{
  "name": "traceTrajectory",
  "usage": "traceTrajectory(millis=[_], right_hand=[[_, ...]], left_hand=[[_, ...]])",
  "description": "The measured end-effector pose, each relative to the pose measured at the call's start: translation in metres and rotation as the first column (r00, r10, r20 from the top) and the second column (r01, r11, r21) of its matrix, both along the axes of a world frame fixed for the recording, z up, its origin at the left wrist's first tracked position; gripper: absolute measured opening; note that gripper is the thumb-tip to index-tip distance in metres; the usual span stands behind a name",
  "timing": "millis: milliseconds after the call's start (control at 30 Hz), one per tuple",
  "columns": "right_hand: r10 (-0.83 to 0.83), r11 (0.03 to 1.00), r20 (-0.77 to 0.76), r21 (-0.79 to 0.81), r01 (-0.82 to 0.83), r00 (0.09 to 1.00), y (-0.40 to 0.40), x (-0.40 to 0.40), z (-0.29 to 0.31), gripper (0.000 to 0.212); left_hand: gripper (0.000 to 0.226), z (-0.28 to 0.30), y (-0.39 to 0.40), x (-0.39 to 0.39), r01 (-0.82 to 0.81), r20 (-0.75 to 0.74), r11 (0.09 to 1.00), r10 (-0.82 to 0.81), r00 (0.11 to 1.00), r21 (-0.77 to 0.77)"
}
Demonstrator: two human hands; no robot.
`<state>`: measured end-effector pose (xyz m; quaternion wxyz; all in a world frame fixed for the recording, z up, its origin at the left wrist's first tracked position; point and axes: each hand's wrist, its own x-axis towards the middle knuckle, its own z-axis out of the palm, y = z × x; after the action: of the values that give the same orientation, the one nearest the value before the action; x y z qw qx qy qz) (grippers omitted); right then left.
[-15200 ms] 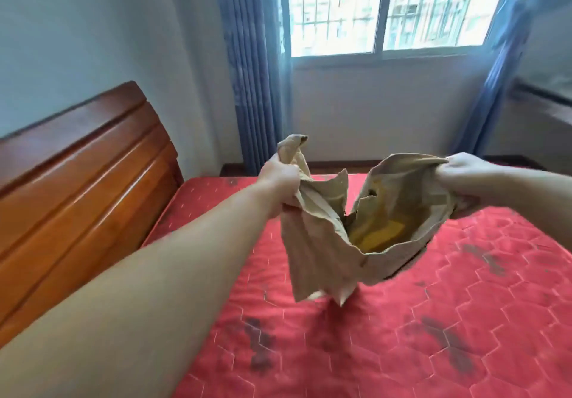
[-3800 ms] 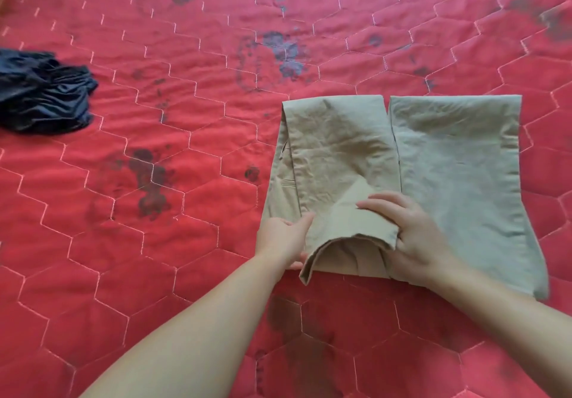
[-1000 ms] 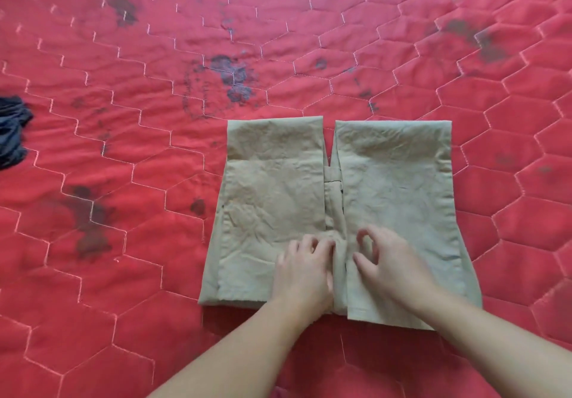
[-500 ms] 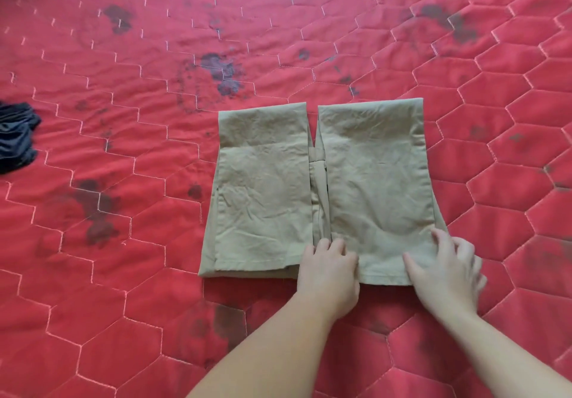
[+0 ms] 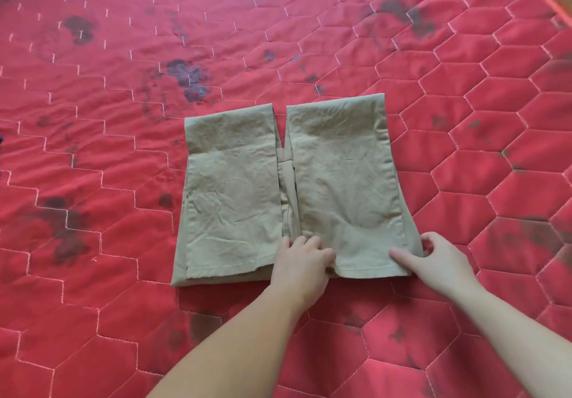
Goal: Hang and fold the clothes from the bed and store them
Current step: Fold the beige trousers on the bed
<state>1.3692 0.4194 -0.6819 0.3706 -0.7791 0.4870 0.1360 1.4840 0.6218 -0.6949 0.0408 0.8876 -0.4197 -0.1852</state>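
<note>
Here the red quilted bed cover point(image 5: 123, 274) fills the view, with dark stains on many places. The khaki trousers point(image 5: 334, 187) lie flat and folded near its middle. The left hand point(image 5: 301, 261) rests on the near edge at the centre seam, fingers curled on the cloth. The right hand point(image 5: 436, 261) pinches the near right corner between thumb and fingers.
</note>
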Motion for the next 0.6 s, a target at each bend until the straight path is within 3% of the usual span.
traceTrajectory(millis=[100, 200, 333, 400, 467, 567, 600], right_hand=[[0.066, 0.995, 0.017, 0.077, -0.067, 0.998, -0.009, 0.006, -0.006, 0.018], [0.111, 0.994, 0.059, 0.015, -0.112, 0.992, -0.021, 0.006, -0.008, 0.012], [0.185, 0.971, -0.012, -0.149, -0.185, 0.983, -0.027, 0.001, -0.016, 0.031], [0.175, 0.935, 0.083, -0.327, -0.138, 0.981, -0.023, -0.003, -0.016, 0.021], [0.1, 0.919, 0.13, -0.391, -0.042, 0.986, -0.016, -0.004, -0.006, 0.029], [0.06, 0.973, -0.157, -0.21, -0.092, 0.986, -0.008, 0.0, 0.001, 0.052], [0.014, 0.993, -0.172, -0.116, -0.034, 0.985, -0.007, 0.001, 0.001, 0.052]], left_hand=[[0.019, -0.001, -0.007, 0.0, -0.094, -0.078, 0.994, 0.09, 0.993, -0.047], [0.026, 0.0, -0.016, -0.004, -0.187, -0.143, 0.971, 0.166, 0.976, -0.149], [0.017, -0.012, -0.016, -0.012, -0.084, -0.048, 0.961, 0.074, 0.996, -0.262], [0.007, -0.019, -0.013, -0.014, -0.023, 0.015, 0.967, 0.028, 1.0, -0.252], [0.01, -0.022, -0.013, -0.017, 0.025, 0.045, 0.979, -0.016, 0.999, -0.202], [0.015, -0.023, -0.019, -0.02, 0.012, 0.02, 0.977, -0.008, 1.0, -0.211], [0.014, -0.023, -0.021, -0.019, -0.01, -0.006, 0.974, 0.009, 1.0, -0.228]])
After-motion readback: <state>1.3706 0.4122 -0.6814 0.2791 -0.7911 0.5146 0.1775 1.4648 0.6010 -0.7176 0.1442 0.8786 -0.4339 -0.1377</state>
